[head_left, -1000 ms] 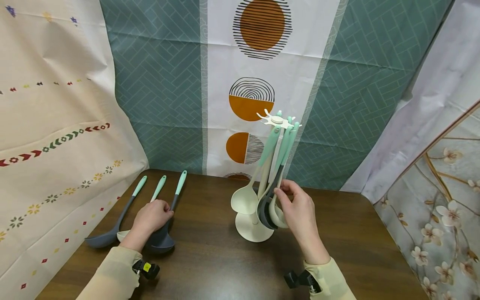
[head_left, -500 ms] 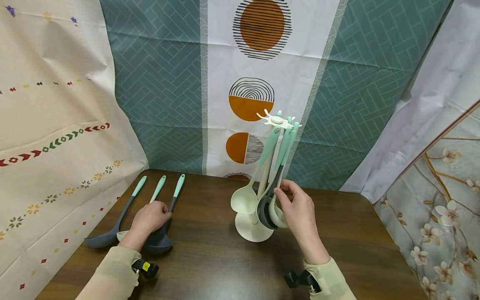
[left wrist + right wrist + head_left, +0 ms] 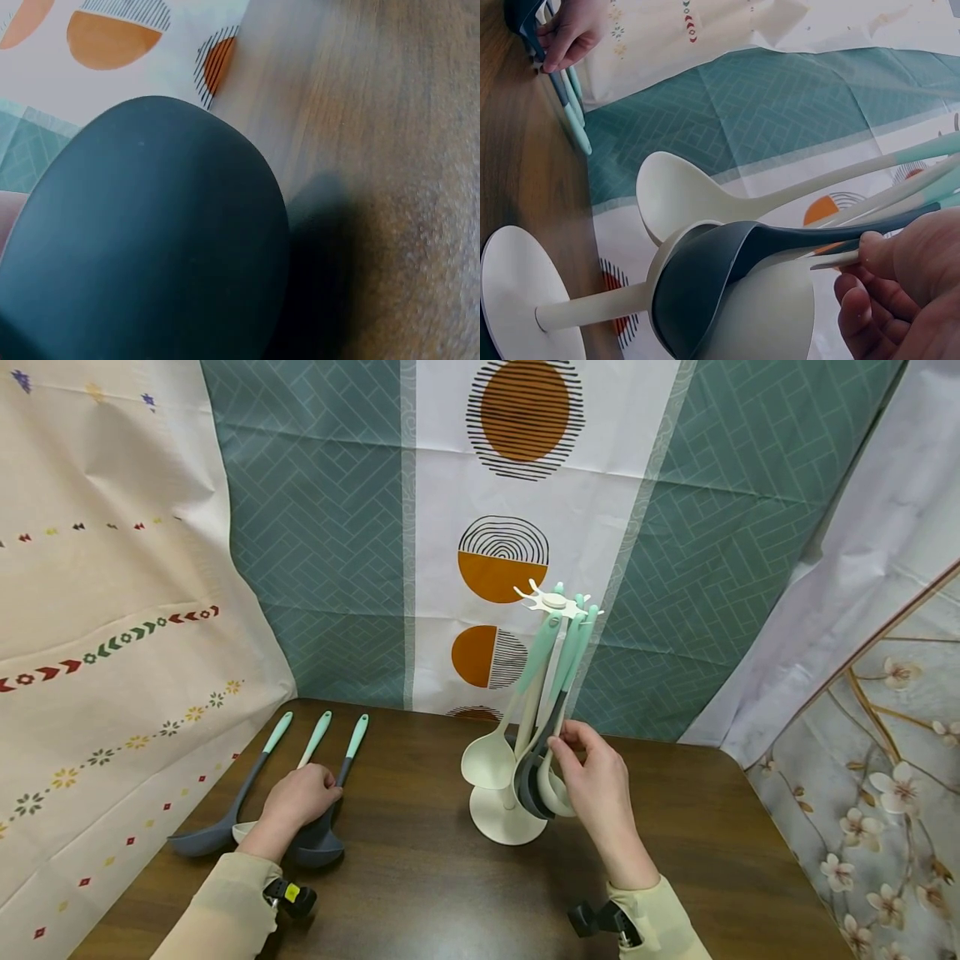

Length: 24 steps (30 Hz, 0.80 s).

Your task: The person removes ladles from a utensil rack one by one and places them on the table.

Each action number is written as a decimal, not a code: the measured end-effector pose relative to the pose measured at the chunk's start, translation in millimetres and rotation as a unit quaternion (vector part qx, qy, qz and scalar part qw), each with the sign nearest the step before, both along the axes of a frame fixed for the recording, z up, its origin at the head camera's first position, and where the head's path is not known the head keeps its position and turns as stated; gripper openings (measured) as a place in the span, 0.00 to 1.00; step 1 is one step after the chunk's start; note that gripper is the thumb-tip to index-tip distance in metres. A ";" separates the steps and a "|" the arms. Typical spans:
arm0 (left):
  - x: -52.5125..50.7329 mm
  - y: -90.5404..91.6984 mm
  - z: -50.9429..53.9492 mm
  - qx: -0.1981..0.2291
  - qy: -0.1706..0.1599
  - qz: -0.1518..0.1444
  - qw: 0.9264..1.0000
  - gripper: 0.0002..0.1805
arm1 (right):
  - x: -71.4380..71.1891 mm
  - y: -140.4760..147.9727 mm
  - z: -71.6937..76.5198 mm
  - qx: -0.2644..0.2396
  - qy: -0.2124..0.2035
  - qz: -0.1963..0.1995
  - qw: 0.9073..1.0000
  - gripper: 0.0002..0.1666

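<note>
My left hand [image 3: 302, 795] pinches the shaft of a dark grey ladle [image 3: 318, 850] with a mint handle, lying on the table at the left. That ladle's rounded bowl [image 3: 150, 232] fills much of the left wrist view. At the stand, my right hand [image 3: 597, 781] pinches the thin shaft of a cream ladle [image 3: 772, 319]. The cream utensil stand [image 3: 510, 818] has a hooked top. From it hang another cream ladle [image 3: 491, 760] and a dark ladle [image 3: 697, 289], among several mint-handled utensils that partly overlap.
Left of the held dark ladle lie another dark ladle [image 3: 213, 837] and a cream utensil [image 3: 317, 737], partly covered by my left hand. The brown wooden table [image 3: 435, 893] ends at patterned cloths [image 3: 330, 568] behind and at both sides.
The dark ladle under my left hand has slid slightly toward me, its handle tip now level with the neighbouring handles. My left hand has shifted a little left. My right hand stays put.
</note>
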<state>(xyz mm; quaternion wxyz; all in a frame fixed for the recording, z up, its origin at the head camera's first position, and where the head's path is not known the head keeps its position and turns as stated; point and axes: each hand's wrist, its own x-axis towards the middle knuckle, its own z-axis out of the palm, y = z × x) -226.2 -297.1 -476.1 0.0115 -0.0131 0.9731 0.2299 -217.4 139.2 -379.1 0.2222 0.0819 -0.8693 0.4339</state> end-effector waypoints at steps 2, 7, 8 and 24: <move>0.1 0.1 0.0 -0.001 -0.001 0.001 1.000 0.28 | -0.1 0.0 0.0 0.000 0.001 0.001 1.000 0.09; 0.4 0.7 1.1 -0.006 -0.004 0.000 1.000 0.28 | -0.4 -0.1 -0.1 0.001 0.001 0.001 1.000 0.09; 0.4 0.9 1.5 -0.007 -0.004 -0.001 1.000 0.28 | -0.4 -0.1 -0.1 0.001 0.001 0.001 1.000 0.09; -3.2 -2.7 0.1 -0.010 -0.004 -0.011 1.000 0.23 | -0.3 -0.3 -0.1 0.001 0.001 0.000 1.000 0.10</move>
